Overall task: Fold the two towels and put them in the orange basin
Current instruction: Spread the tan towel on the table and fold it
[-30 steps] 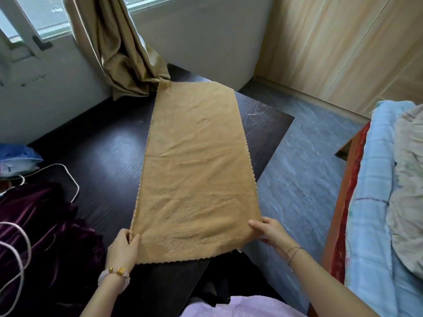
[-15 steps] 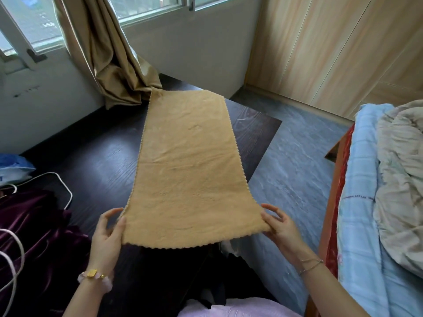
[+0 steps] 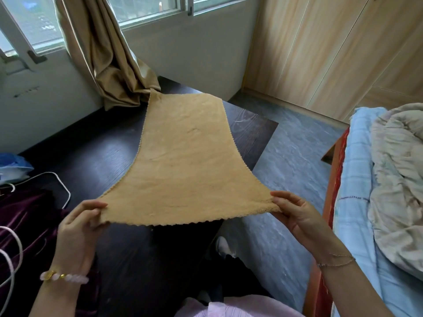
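A tan towel [image 3: 187,165] with a scalloped edge stretches lengthwise over the dark table [image 3: 91,156]. Its far end lies on the tabletop near the curtain, and its near end is raised in the air. My left hand [image 3: 79,227] pinches the near left corner. My right hand [image 3: 295,216] pinches the near right corner. No second towel and no orange basin are in view.
A gold curtain [image 3: 109,65] hangs onto the table's far end. Dark purple fabric [image 3: 25,225], white cables [image 3: 59,186] and a blue bag [image 3: 13,165] lie at the table's left. A bed with blue sheet and rumpled quilt [image 3: 398,179] stands at right, across grey floor.
Both hands have lifted the towel's near end off the table and drawn it up and forward, so the near half now hangs in the air. The far end stayed on the table.
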`<state>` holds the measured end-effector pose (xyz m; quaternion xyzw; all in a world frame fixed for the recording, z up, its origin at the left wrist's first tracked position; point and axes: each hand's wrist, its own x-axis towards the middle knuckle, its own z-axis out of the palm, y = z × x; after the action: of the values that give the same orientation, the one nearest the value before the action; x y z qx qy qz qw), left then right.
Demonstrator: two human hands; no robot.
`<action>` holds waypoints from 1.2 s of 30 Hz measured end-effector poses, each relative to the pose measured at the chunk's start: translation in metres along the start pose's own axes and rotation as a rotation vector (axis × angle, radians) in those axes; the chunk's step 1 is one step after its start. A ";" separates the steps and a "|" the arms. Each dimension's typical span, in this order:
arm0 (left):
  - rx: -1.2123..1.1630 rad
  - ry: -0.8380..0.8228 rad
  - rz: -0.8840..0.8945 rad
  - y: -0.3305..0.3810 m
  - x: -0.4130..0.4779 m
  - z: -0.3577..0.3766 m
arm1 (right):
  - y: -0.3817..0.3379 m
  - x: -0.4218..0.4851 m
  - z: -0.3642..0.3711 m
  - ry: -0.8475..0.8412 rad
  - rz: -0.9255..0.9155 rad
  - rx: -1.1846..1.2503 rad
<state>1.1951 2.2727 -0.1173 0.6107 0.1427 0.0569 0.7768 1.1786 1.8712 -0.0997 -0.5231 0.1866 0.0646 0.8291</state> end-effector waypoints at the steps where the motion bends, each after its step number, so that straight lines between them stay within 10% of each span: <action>1: -0.021 0.008 0.007 0.002 0.000 -0.002 | -0.003 -0.002 0.001 -0.002 0.000 0.000; 36: 0.216 0.102 0.142 0.019 -0.002 0.023 | -0.010 0.014 0.009 -0.028 0.004 -0.084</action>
<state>1.2020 2.2552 -0.0937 0.6958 0.1438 0.1272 0.6921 1.1966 1.8731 -0.0931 -0.5562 0.1732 0.0813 0.8087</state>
